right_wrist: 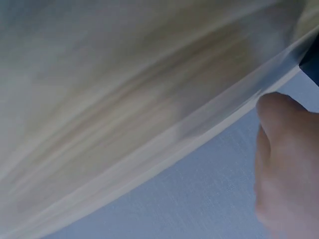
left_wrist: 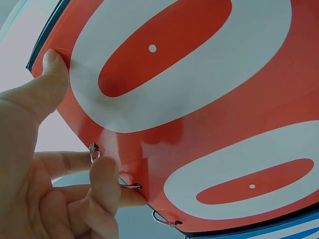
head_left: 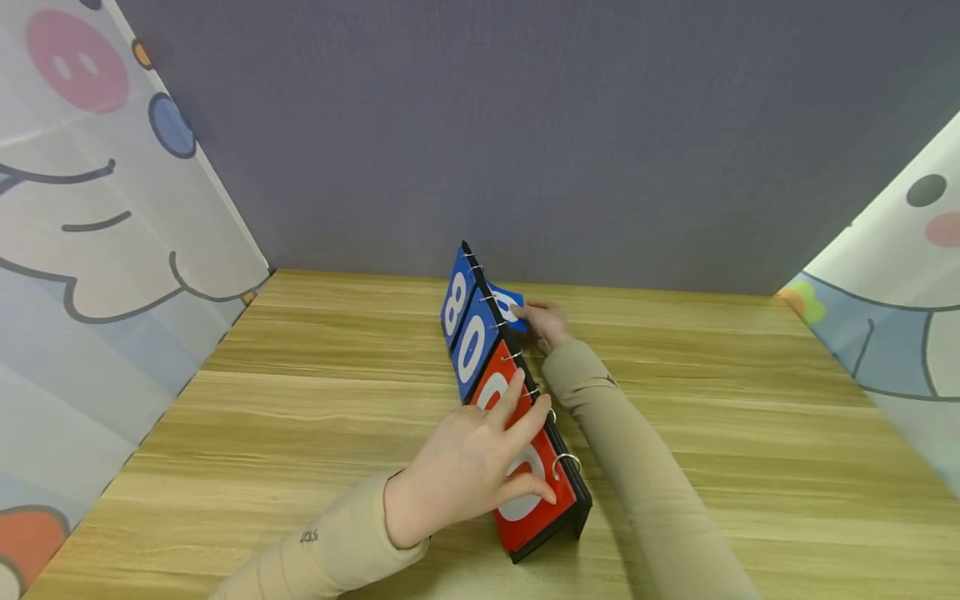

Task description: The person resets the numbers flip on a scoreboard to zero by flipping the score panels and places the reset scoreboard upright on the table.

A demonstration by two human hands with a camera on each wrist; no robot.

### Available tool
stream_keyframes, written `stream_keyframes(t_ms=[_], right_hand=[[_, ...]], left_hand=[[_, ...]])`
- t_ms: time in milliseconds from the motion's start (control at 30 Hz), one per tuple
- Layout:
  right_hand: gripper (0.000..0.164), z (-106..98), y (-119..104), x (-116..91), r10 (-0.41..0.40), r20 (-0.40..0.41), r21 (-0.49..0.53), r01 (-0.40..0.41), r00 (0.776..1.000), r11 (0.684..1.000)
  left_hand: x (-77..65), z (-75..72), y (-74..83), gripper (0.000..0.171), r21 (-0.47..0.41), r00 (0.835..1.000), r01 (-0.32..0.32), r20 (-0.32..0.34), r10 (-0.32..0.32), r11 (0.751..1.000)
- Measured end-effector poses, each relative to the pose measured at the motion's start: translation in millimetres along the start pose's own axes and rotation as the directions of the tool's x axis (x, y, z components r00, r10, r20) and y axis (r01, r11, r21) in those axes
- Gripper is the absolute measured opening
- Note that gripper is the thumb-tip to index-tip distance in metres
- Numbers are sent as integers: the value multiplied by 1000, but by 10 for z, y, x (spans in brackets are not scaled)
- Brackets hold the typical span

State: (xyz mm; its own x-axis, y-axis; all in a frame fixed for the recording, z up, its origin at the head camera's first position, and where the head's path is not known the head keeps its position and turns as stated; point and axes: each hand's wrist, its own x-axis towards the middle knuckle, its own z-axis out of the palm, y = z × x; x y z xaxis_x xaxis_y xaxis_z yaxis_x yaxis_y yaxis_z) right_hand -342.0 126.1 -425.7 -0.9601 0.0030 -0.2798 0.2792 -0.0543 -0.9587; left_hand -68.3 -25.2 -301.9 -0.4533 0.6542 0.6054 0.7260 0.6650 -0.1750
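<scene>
A tabletop flip scoreboard (head_left: 467,340) stands like a tent, its ringed top edge running away from me. Two blue cards, 8 and 0, fill its far half; two red 0 cards (left_wrist: 152,112) fill the near half. My left hand (head_left: 472,467) grips the near half, thumb on a red card and fingers at the metal rings (left_wrist: 132,186) along the top edge. Behind the far end, my right hand (head_left: 549,323) pinches a blue number card (head_left: 517,321) folded over the back. The right wrist view is blurred; it shows the hand (right_wrist: 289,164) but not the card.
Under the scoreboard is a wood-grain table (head_left: 315,400). A grey partition (head_left: 525,142) rises along its back edge. Cartoon-printed curtains (head_left: 112,208) hang at the left and right sides.
</scene>
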Motion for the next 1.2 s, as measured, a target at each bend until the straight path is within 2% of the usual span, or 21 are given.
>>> stream_keyframes(t_ms=[100, 200, 300, 400, 700, 900, 1067, 1200], right_hand=[[54, 117, -295, -479, 28, -121, -35, -32, 992, 999], [45, 177, -515, -847, 31, -142, -24, -35, 989, 999], [40, 184, -622, -1032, 33, -142, 14, -31, 989, 999], [36, 155, -626, -1035, 37, -142, 30, -33, 989, 999], [39, 75, -508, -792, 45, -174, 11, -44, 984, 999], [37, 50, -509, -770, 35, -174, 48, -27, 984, 998], [27, 36, -496, -749, 25, -171, 85, -11, 985, 996], [30, 30, -493, -742, -8, -171, 79, 22, 985, 997]], left_hand=[[1, -2, 2, 79, 1, 1000, 2, 2, -2, 1000], [1, -8, 5, 79, -1, 1000, 7, 11, -7, 1000], [0, -16, 8, 79, -3, 1000, 12, 26, -12, 1000], [0, -22, 8, 79, -2, 999, 14, 37, -14, 1000], [4, -27, 5, 79, 2, 999, 14, 41, -14, 1000], [0, -24, 5, 80, 4, 999, 11, 31, -11, 1000], [0, -25, 7, 80, 6, 999, 10, 32, -11, 1000], [1, -27, 10, 80, 7, 999, 10, 33, -10, 1000]])
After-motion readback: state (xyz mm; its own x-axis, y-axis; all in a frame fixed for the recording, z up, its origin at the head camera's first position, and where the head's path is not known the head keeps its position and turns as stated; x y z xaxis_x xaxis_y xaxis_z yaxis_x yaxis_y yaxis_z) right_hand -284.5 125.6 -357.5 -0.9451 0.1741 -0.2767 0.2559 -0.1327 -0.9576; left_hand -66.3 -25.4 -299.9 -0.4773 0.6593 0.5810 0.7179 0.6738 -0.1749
